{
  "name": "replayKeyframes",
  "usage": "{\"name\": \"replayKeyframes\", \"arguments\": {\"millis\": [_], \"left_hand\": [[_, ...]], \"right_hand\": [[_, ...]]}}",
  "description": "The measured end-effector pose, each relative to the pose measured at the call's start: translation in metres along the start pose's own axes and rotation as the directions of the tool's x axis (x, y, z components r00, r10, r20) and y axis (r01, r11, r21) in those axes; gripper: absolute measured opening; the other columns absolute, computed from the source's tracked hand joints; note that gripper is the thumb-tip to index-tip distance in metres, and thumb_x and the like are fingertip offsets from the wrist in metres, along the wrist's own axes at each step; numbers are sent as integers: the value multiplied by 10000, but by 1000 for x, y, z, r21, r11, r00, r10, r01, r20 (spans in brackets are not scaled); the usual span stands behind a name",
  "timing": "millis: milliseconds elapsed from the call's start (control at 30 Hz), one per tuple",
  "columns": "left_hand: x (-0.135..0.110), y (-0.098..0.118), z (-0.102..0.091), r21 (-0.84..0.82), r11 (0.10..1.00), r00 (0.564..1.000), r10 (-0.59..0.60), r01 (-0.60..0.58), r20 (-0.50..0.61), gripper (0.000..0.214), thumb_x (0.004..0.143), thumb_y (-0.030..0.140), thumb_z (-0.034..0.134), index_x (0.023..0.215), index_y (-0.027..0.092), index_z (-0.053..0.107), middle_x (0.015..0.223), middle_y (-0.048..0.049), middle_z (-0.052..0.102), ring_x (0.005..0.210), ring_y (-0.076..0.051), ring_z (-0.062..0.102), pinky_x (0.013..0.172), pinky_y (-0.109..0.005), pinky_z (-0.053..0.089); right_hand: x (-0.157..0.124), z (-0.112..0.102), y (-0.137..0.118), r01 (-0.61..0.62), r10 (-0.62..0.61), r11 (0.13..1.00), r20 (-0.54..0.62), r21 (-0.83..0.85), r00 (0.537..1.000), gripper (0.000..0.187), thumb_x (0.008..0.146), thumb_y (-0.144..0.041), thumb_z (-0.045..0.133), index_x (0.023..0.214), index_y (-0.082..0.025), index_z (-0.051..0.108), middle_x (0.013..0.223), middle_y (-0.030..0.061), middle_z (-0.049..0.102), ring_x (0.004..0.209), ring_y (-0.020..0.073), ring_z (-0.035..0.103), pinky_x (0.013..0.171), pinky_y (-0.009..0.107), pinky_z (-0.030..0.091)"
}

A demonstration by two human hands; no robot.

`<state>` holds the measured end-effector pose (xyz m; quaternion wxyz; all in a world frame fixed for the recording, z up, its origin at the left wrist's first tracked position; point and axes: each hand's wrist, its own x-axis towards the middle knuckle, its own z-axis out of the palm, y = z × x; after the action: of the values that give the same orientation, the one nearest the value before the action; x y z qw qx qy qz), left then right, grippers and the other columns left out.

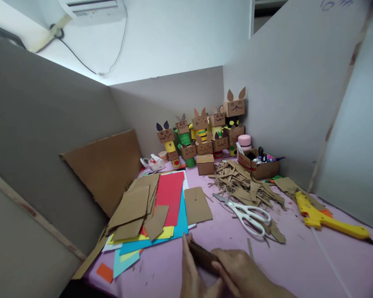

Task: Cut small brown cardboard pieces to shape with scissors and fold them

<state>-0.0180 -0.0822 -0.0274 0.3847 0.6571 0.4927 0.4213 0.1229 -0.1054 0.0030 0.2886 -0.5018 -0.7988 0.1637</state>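
Note:
Low in the middle of the view, a small piece of brown cardboard (202,256) is held between both hands, its edge turned toward me. My left hand (192,273) presses along its left side with the fingers straight and pointing up. My right hand (236,265) grips its right end, fingers curled around it. Just beyond lies a flat cardboard piece (199,209) with rounded corners. White-handled scissors (245,213) rest to the right of it, blades partly spread. The underside of the held cardboard is hidden.
Cardboard sheets (130,209) lie over red paper (170,192) and blue paper on the left. Cardboard scraps (242,182) are heaped behind the scissors. A yellow glue gun (329,219) lies at right. Several cardboard animal figures (202,132) and a box of pens (261,167) stand behind.

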Motion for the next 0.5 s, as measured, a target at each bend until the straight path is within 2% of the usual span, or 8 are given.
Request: {"name": "replayKeyframes", "arguments": {"millis": [200,300,367,500], "left_hand": [[2,0,2,104,994,1000,-18,19,-13,917,589,258,556,1351,38,96,1389,-262,289,1304,-340,287,1083,-473,214],[3,0,3,62,998,1000,-2,3,-20,959,614,278,538,1357,35,-17,1390,-274,240,1299,-336,290,1054,-468,274],[3,2,2,48,999,1000,-19,20,-9,946,631,294,524,1348,33,-36,1355,-279,270,1268,-334,334,1023,-462,318],[3,13,0,127,990,998,-58,56,17,887,609,317,523,1322,28,82,1262,-270,366,1192,-350,413,989,-479,335]], "right_hand": [[2,9,-3,6,-6,1000,8,23,1000,289,903,-210,288,898,-137,568,778,104,713,690,221,678,590,272,461],[2,10,-4,25,-25,1000,17,-10,1000,299,891,-201,291,907,-122,578,779,115,712,684,235,679,589,290,466],[1,10,-5,24,-23,999,23,-30,999,313,882,-199,291,915,-110,589,778,127,712,683,245,678,593,303,466],[1,8,-4,22,-23,996,7,90,1000,315,863,-259,335,880,-112,613,766,120,709,667,217,659,588,276,453]]}}
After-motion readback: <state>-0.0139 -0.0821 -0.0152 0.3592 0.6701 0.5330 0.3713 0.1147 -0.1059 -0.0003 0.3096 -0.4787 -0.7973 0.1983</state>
